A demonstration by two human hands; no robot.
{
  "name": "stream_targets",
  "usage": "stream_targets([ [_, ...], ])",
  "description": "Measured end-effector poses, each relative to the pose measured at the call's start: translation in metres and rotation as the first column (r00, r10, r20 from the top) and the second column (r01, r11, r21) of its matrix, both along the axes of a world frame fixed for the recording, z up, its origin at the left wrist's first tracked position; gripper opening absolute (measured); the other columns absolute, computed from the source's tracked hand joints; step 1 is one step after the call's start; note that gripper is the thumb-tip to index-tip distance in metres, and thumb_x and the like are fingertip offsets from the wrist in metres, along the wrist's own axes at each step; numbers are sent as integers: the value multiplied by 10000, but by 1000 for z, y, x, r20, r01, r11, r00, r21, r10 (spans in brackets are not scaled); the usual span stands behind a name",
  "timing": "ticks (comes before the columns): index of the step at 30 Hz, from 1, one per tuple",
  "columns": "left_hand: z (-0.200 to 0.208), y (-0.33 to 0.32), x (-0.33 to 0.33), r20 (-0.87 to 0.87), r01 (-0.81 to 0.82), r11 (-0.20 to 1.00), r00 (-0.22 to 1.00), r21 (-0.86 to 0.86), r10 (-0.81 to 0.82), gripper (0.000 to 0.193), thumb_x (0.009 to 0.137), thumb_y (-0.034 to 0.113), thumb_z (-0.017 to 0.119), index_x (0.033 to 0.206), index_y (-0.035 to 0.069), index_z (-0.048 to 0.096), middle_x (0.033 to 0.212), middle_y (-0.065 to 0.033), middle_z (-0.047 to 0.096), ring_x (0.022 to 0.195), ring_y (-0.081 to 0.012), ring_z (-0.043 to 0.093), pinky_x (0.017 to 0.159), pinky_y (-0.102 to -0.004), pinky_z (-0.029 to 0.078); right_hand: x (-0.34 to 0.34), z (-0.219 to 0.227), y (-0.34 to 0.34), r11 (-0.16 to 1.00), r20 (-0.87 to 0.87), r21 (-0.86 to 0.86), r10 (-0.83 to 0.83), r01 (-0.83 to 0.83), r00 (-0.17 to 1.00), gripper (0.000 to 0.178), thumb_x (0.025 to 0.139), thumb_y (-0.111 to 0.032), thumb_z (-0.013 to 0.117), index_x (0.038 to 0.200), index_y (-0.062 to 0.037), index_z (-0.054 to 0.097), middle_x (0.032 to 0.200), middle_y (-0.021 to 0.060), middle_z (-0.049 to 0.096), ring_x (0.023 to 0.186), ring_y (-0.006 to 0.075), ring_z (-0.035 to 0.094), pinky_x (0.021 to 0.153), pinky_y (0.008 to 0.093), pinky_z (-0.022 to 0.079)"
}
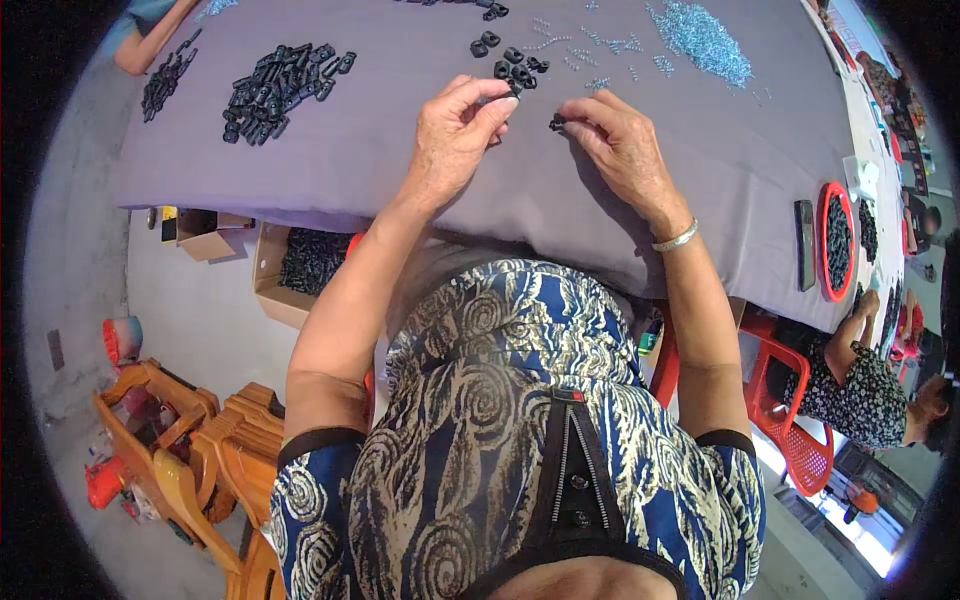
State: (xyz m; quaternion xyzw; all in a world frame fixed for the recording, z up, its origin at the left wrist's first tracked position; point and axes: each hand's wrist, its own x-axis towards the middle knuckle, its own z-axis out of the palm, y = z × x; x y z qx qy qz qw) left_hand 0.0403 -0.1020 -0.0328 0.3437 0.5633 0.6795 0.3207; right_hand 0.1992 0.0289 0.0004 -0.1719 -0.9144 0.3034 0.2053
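My left hand is raised over the grey cloth-covered table, its thumb and fingers pinched on a small black plastic part. My right hand rests on the cloth just to the right, fingertips closed on another small black part. A few loose black parts lie just beyond my fingers. Small silvery metal pieces are scattered behind them, with a bigger heap of the metal pieces at the far right. A silver bracelet circles my right wrist.
A pile of black parts lies far left, a smaller one near another person's arm. A red tray of black parts sits at right beside a seated person. Cardboard boxes, wooden chairs and a red chair stand on the floor.
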Motion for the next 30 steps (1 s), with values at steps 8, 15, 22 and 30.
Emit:
stream_targets([
  [8, 1, 0, 2, -24, -9, 1000, 1000, -5, 9, 169, 861, 109, 642, 971, -20, 639, 874, -11, 550, 690, -70, 564, 610, -209, 486, -1, -6, 0, 999, -33, 33, 14, -13, 999, 118, 783, -60, 599, 896, -36, 622, 786, 110, 552, 753, 295, 575, 690, 373, 472],
  [15, 3, -6, 2, -146, 14, 1000, 989, -11, -15, 149, 862, 93, 635, 956, -22, 642, 838, -10, 529, 676, -81, 564, 590, -216, 470, -4, -2, 6, 999, 45, -34, 23, -21, 999, 117, 725, -69, 582, 824, -7, 571, 756, 118, 538, 711, 290, 558, 653, 372, 462],
  [22, 8, -8, -15, 138, 2, 1000, 990, 19, -5, 143, 867, 80, 625, 961, -27, 641, 836, -5, 533, 679, -80, 564, 589, -208, 469, -2, -4, 1, 1000, 28, -10, -10, 10, 1000, 121, 705, -64, 576, 811, -6, 562, 750, 117, 537, 709, 280, 561, 653, 372, 467],
  [30, 11, -7, 12, 50, 72, 997, 996, -22, -71, 161, 860, 101, 643, 974, -12, 647, 883, -9, 572, 681, -74, 573, 602, -207, 483, 0, -12, 5, 875, -95, -483, -101, 43, 990, 61, 795, -60, 546, 837, -21, 568, 746, 28, 602, 644, 89, 554, 643, 248, 469],
])
